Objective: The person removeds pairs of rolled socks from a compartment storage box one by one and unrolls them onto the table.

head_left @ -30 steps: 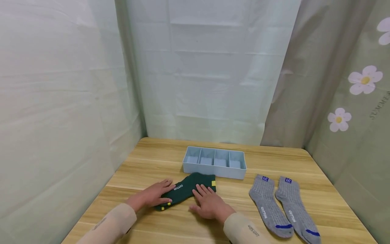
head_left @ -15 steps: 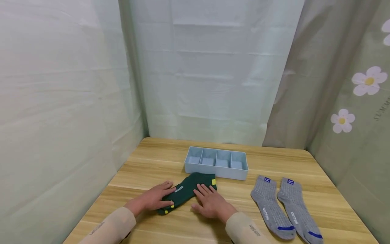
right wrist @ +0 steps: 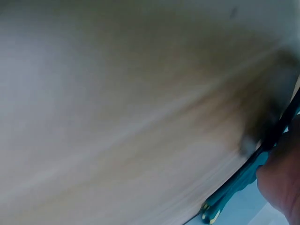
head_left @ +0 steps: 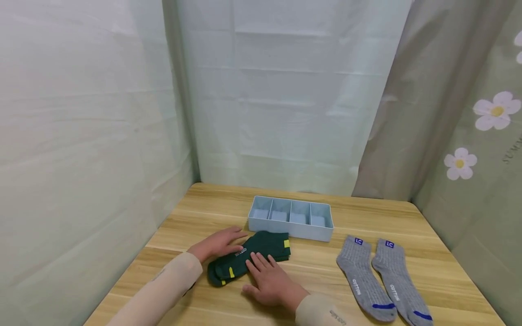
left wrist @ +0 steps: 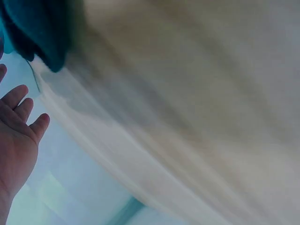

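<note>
Two dark green socks with yellow marks and white lettering lie stacked on the table, the upper one slightly offset from the lower. My left hand is at their far left edge, fingers extended; whether it touches the fabric is unclear. In the left wrist view that hand has spread fingers, apart from the green sock fabric. My right hand rests its straight fingertips on the near edge of the socks. The right wrist view catches only part of this hand beside the green sock.
A light blue box with several compartments stands just behind the green socks. To the right lie two grey socks, a left one and a right one, side by side. Pale cloth curtains enclose the wooden table.
My left hand has moved off the toe end toward the far side, uncovering the toes of both socks. My right hand has slid a little left and nearer. The lower sock shows more.
</note>
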Motion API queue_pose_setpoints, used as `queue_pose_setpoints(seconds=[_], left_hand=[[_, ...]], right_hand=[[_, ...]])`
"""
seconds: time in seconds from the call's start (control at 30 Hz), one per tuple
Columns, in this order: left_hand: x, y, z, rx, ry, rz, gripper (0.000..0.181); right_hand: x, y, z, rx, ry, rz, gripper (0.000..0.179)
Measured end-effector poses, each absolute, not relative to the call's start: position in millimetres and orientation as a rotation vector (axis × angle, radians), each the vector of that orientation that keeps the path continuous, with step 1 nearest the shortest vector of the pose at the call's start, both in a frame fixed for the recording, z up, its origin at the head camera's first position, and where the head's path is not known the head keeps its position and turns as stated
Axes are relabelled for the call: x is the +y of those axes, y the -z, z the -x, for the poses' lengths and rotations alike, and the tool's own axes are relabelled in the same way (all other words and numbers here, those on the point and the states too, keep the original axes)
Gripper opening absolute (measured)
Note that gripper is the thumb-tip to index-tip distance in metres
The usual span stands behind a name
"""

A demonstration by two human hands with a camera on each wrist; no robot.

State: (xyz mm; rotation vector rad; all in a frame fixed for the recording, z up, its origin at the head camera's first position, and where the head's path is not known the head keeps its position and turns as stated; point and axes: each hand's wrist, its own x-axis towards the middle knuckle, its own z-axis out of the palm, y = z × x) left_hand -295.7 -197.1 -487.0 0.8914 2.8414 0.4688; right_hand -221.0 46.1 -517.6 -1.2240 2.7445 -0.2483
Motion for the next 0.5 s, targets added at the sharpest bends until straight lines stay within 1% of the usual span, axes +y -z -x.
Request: queue_pose_setpoints(seconds=[0.2,0.37,0.5], left_hand=[[-183.6,486.5,304.7,2.793,-0.328,-0.943,0.048],[-182.6,487.8,300.1,2.786,-0.241,-0.880,0.046],[-185.5,490.8,295.2,2.808,-0.208,-0.892,0.047]], right_hand=[[38.4,522.6,215.6,2.734,0.213,1.199,0.081],[38.9,521.1,217.7,2.707,0.204,1.190,0.081],[42.7,517.3,217.7,2.698,0.205,1.205,0.078]])
